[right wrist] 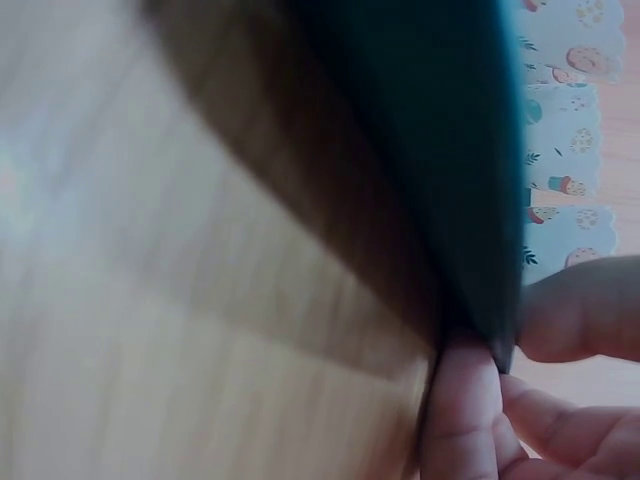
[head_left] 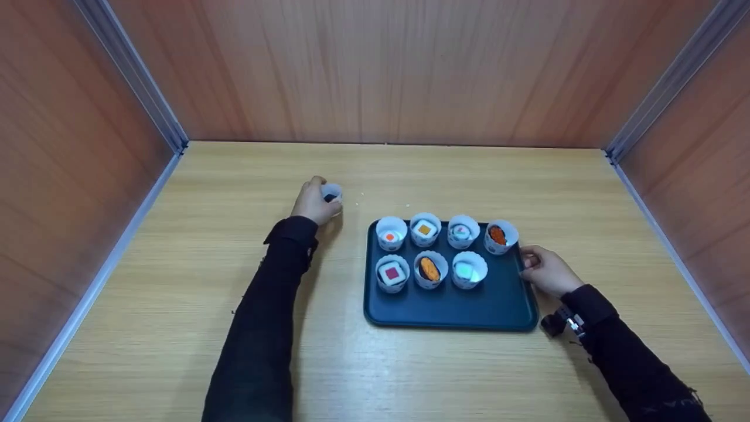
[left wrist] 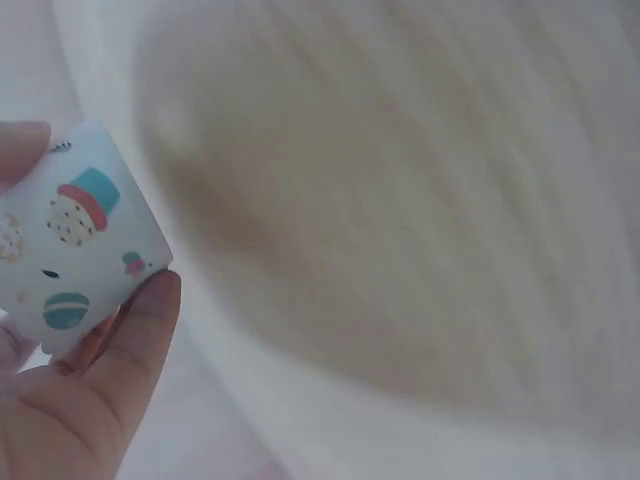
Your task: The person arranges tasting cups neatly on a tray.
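My left hand (head_left: 312,201) holds a small white paper baking cup (head_left: 332,192) above the table, left of the tray. Something dark shows inside it, too small to name. In the left wrist view, thumb and fingers pinch the cup (left wrist: 85,235), which has cupcake and macaron prints. My right hand (head_left: 549,271) is at the right edge of a dark green tray (head_left: 445,310). Seen from the right wrist, the thumb is on the upper side and fingers are beneath, pinching the tray rim (right wrist: 470,180). Several similar cups stand on the tray, including one with an orange piece (head_left: 429,269).
Other cups hold a white square piece with a red centre (head_left: 391,273), a reddish-brown piece (head_left: 497,235) and a pale green piece (head_left: 464,271). Wooden panels (head_left: 375,70) enclose the light wood table (head_left: 234,170) at the back and both sides. Tiny white bits lie behind the tray.
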A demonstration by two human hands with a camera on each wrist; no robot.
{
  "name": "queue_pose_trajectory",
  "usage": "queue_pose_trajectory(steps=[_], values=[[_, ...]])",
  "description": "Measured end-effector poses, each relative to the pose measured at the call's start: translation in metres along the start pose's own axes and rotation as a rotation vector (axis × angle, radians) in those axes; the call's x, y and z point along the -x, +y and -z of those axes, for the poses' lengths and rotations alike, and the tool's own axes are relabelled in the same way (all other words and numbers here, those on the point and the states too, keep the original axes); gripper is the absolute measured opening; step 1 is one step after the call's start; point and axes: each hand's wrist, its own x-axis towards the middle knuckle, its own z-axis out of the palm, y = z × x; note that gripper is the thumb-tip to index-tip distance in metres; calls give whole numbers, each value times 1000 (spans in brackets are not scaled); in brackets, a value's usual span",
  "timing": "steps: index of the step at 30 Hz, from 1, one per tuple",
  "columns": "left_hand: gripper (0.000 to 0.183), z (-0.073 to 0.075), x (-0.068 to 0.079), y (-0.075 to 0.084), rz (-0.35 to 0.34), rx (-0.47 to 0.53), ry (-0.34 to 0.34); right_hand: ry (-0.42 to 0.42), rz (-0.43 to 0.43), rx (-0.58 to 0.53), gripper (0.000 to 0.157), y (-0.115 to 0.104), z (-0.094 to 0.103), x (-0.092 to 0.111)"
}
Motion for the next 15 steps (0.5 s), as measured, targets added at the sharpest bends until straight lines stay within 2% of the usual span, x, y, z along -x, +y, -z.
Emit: queue_pose_trajectory(steps=[3,6,11,15], values=[[64,-1,9,16,-91,-2,-30,3,-7,-6,59,1,0,0],[60,-3,25,36,-175,13,-55,5,-12,-10,60,2,1,-1],[58,-8,66,68,-280,39,-120,-1,-19,-25,60,3,2,-2],[60,-14,98,85,-389,60,-168,3,-27,-36,59,3,2,-1]])
